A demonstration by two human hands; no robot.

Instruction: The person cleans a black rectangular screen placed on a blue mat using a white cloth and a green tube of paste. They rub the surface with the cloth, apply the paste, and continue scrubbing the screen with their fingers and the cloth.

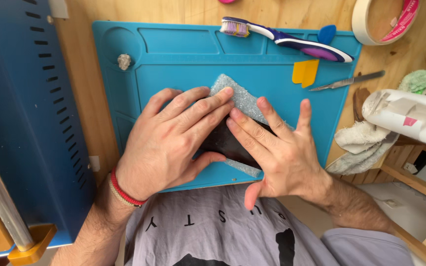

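My left hand (173, 135) lies flat, fingers spread, pressing down on a dark flat slab (223, 144) that sits on a piece of clear bubble wrap (240, 96). My right hand (277, 148) presses on the same slab from the right, two fingers laid over the wrap's edge. Both rest on a blue silicone work mat (183, 64). Most of the dark slab is hidden under my hands.
A purple and white toothbrush (292, 42), a blue pick (327, 33), a yellow pry card (305, 72) and a metal scalpel (348, 81) lie at the mat's top right. A tape roll (366, 24), white roll (405, 116) and rags (361, 145) sit right. A blue machine (20, 113) stands left.
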